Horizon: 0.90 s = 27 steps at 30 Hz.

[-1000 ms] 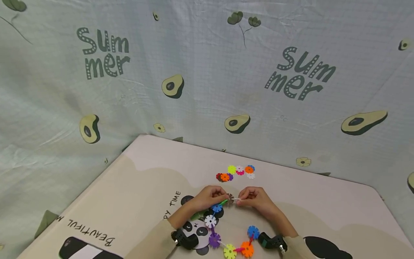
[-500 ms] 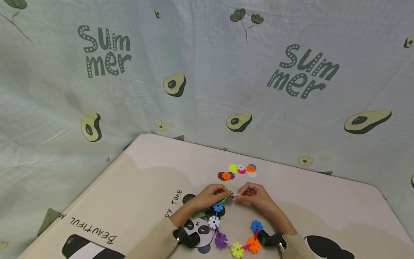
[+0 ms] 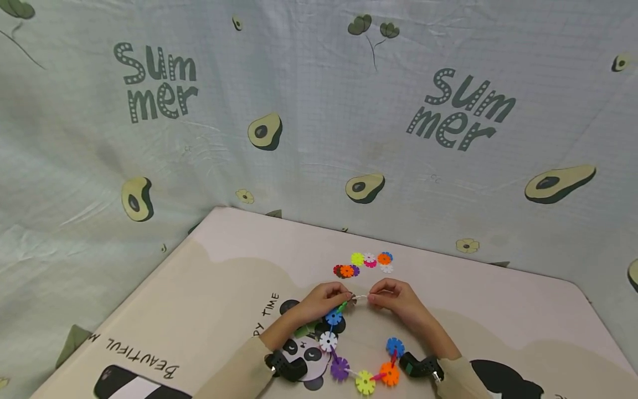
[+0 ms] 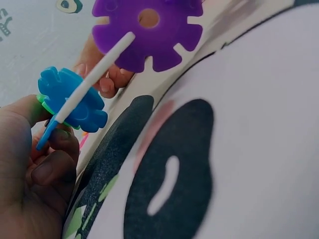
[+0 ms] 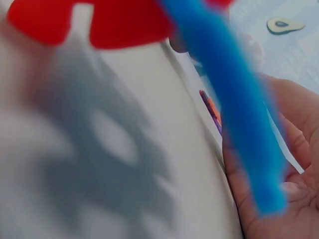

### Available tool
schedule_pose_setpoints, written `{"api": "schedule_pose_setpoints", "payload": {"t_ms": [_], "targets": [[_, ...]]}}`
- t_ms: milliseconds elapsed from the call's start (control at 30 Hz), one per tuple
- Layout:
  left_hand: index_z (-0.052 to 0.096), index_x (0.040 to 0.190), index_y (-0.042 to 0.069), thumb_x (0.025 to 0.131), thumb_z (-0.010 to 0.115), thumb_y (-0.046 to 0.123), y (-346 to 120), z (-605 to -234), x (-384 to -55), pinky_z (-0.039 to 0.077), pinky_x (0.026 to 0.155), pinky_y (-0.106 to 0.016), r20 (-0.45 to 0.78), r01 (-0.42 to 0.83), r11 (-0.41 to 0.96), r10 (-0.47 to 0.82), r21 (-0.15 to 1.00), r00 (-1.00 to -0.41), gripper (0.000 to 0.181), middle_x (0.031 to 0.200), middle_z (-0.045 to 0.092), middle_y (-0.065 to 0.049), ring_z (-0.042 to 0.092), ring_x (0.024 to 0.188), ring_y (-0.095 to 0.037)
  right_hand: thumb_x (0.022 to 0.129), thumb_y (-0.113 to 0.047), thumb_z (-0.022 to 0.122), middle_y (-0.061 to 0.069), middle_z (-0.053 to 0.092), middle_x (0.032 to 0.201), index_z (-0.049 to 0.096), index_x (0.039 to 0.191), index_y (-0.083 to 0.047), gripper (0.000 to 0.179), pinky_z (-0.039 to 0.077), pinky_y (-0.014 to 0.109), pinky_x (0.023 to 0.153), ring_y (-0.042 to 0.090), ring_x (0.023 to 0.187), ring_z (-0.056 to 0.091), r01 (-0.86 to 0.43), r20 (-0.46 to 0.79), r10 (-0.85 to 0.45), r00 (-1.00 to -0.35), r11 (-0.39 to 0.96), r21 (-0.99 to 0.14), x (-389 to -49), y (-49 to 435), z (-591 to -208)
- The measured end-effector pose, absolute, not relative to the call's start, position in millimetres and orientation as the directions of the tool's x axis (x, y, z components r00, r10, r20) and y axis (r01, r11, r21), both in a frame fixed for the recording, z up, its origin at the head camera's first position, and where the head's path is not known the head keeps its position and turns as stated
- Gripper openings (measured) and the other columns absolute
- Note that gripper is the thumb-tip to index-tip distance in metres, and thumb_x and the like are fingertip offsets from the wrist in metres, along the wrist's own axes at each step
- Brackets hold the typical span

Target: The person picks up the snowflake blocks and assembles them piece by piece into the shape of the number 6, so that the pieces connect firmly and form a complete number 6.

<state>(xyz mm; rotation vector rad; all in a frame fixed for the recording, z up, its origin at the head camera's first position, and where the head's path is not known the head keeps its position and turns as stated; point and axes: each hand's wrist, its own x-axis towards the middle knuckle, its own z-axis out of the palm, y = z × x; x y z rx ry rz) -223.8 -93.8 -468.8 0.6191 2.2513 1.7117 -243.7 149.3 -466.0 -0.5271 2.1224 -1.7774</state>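
My left hand (image 3: 324, 299) pinches the end of a chain of plastic snowflake discs, at a green disc (image 3: 341, 306) and a brown disc (image 3: 353, 300). Opposite it, my right hand (image 3: 395, 295) pinches a white disc (image 3: 361, 296), seen edge-on beside the brown one. From the left hand the chain curves down through blue (image 3: 333, 316), white (image 3: 328, 341), purple (image 3: 340, 368), yellow (image 3: 365, 382) and orange (image 3: 390, 374) discs. Its other end, a blue disc (image 3: 395, 347), hangs near the right wrist. The left wrist view shows the purple disc (image 4: 174, 45) close up.
Loose snowflake discs lie in two small groups beyond the hands, one with an orange disc (image 3: 346, 271) on top, the other with a yellow disc (image 3: 357, 259). The table (image 3: 239, 233) has a printed panda cover. A patterned curtain (image 3: 319, 111) stands behind it.
The brown disc has turned from face-on to nearly edge-on. My right hand has risen slightly, and the gap between the hands is wider than half a second ago. The chain's lower part has shifted right.
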Motion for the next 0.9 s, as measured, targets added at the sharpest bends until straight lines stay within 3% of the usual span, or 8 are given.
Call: {"api": "schedule_pose_setpoints", "payload": {"t_ms": [233, 567, 900], "targets": [[0.065, 0.101, -0.007, 0.100, 0.053, 0.013, -93, -466, -223, 0.038, 0.064, -0.017, 0.057, 0.176, 0.219, 0.463, 0.960, -0.884, 0.023, 0.087, 0.061, -0.004, 0.047, 0.071, -0.007, 0.092, -0.015, 0.068, 0.002, 0.064, 0.086, 0.060, 0.105, 0.010, 0.029, 0.053, 0.024, 0.070, 0.013, 0.072, 0.060, -0.074, -0.011, -0.455, -0.891, 0.168, -0.983, -246, 153, -462], [0.065, 0.099, -0.007, 0.100, 0.054, 0.012, -94, -468, -222, 0.037, 0.062, -0.016, 0.089, 0.209, 0.213, 0.464, 0.955, -0.881, 0.021, 0.082, 0.059, -0.001, 0.046, 0.067, -0.004, 0.089, -0.013, 0.072, 0.003, 0.066, 0.088, 0.064, 0.105, 0.004, 0.026, 0.050, 0.021, 0.062, 0.014, 0.070, 0.056, 0.033, -0.089, -0.199, -0.976, 0.270, -0.962, -256, 158, -458], [0.065, 0.098, -0.006, 0.100, 0.055, 0.014, -96, -470, -223, 0.037, 0.060, -0.016, 0.108, 0.217, 0.178, 0.478, 0.960, -0.872, 0.022, 0.082, 0.061, -0.004, 0.047, 0.066, -0.004, 0.088, -0.011, 0.072, 0.000, 0.063, 0.083, 0.063, 0.108, 0.007, 0.028, 0.047, 0.019, 0.056, 0.011, 0.060, 0.052, 0.026, -0.059, -0.087, -0.994, 0.337, -0.941, -273, 166, -458]]}}
